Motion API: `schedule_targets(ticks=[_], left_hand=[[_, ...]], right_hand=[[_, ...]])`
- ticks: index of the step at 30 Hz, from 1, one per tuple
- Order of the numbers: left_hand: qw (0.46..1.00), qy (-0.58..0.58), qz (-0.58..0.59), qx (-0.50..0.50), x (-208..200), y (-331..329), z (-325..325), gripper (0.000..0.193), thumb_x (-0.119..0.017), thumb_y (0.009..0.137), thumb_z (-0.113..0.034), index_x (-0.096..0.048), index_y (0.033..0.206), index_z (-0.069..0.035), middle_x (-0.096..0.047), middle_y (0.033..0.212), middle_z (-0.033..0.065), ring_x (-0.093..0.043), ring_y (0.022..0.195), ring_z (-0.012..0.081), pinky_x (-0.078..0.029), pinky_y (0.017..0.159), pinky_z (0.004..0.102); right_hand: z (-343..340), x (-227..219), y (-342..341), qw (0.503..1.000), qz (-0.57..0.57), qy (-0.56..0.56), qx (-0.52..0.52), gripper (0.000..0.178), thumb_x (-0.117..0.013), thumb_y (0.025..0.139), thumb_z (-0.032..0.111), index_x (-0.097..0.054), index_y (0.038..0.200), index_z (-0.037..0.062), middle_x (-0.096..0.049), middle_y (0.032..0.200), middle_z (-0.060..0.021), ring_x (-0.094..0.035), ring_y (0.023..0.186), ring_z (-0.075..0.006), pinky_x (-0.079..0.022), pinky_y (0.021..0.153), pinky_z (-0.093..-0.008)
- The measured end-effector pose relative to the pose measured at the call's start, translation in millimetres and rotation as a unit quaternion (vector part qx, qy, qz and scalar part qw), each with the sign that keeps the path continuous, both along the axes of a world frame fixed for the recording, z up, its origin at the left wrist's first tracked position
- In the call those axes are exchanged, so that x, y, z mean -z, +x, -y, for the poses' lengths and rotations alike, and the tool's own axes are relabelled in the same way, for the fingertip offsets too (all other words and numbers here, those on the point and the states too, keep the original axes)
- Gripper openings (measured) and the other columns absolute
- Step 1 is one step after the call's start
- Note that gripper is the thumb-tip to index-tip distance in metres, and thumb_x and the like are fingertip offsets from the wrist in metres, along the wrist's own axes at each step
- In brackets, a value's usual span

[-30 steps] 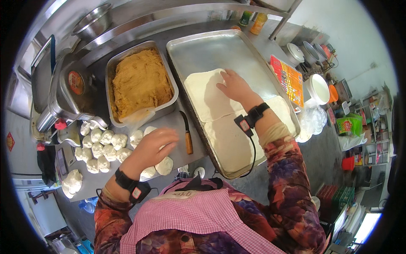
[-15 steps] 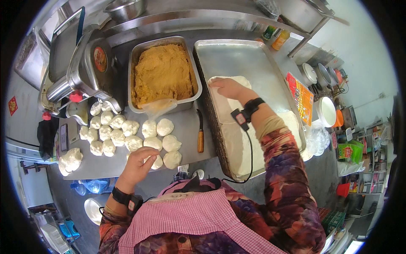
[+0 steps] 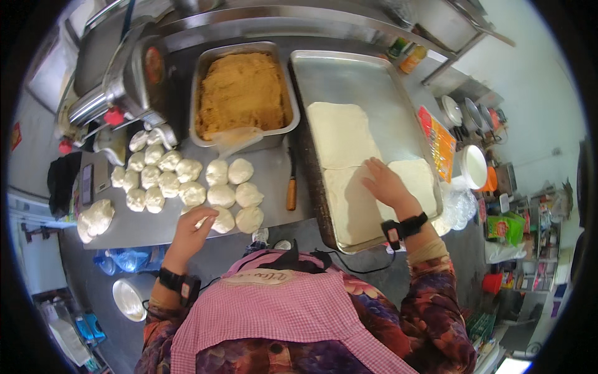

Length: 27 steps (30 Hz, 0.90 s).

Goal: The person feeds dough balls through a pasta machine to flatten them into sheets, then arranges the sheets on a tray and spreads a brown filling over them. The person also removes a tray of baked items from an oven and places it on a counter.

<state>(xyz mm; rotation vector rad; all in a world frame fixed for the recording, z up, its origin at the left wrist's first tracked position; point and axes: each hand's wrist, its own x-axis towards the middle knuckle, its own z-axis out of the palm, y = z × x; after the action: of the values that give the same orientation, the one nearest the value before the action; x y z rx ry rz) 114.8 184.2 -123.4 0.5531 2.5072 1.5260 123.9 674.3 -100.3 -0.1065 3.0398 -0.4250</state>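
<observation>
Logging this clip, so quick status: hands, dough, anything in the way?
Left grip open, near dough balls. Right grip open, over dough sheets on baking tray. No obstruction seen; wood-handled knife lies left of baking tray.

A pale-walled room with grey floor around our bench
On our right we see a white wall point(image 3: 536, 81), with crowded shelves point(image 3: 542, 265) lower down and a red bucket point(image 3: 492, 283) near them. A metal shelf point(image 3: 349, 20) runs behind our steel bench point(image 3: 138, 229). To our left, a red decoration point(image 3: 16, 135) hangs on a pale surface, and a white bucket point(image 3: 128, 299) stands on the grey floor point(image 3: 90, 280). Bright light shows at the lower right edge.
</observation>
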Motion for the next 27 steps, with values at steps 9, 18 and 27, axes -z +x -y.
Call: schedule_targets(ticks=[9, 18, 27], left_hand=[[0.990, -0.130, -0.030, -0.035, 41, 17, 29, 0.021, -0.060, 0.084, -0.012, -0.063, 0.104, -0.005, -0.063, 0.098, 0.0167, -0.059, 0.092, 0.0360, -0.048, 0.082, 0.0405], [0.838, -0.423, -0.174, -0.296, 99, -40, 113, 0.037, -0.058, 0.081, -0.009, -0.056, 0.118, -0.008, -0.055, 0.121, 0.0142, -0.048, 0.116, 0.0388, -0.044, 0.093, 0.0449], [0.965, -0.125, 0.095, -0.212, 93, -89, 203, 0.029, -0.049, 0.080, -0.001, -0.065, 0.104, -0.005, -0.062, 0.109, 0.0187, -0.058, 0.105, 0.0344, -0.044, 0.093, 0.0380]], right_hand=[[1, -10, 6, 0.978, 0.028, -0.174, 0.108, 0.041, -0.065, 0.084, 0.021, -0.059, 0.119, 0.0012, -0.057, 0.124, -0.0210, -0.054, 0.117, -0.0319, -0.042, 0.099, -0.0365], [39, -54, 39, 0.985, -0.097, -0.130, 0.056, 0.036, -0.063, 0.083, 0.007, -0.058, 0.119, -0.0007, -0.059, 0.122, -0.0175, -0.053, 0.118, -0.0287, -0.039, 0.101, -0.0364], [149, -79, 36, 0.976, -0.151, -0.149, 0.055, 0.032, -0.061, 0.083, 0.002, -0.059, 0.115, -0.0018, -0.063, 0.116, -0.0145, -0.057, 0.113, -0.0252, -0.041, 0.099, -0.0343]])
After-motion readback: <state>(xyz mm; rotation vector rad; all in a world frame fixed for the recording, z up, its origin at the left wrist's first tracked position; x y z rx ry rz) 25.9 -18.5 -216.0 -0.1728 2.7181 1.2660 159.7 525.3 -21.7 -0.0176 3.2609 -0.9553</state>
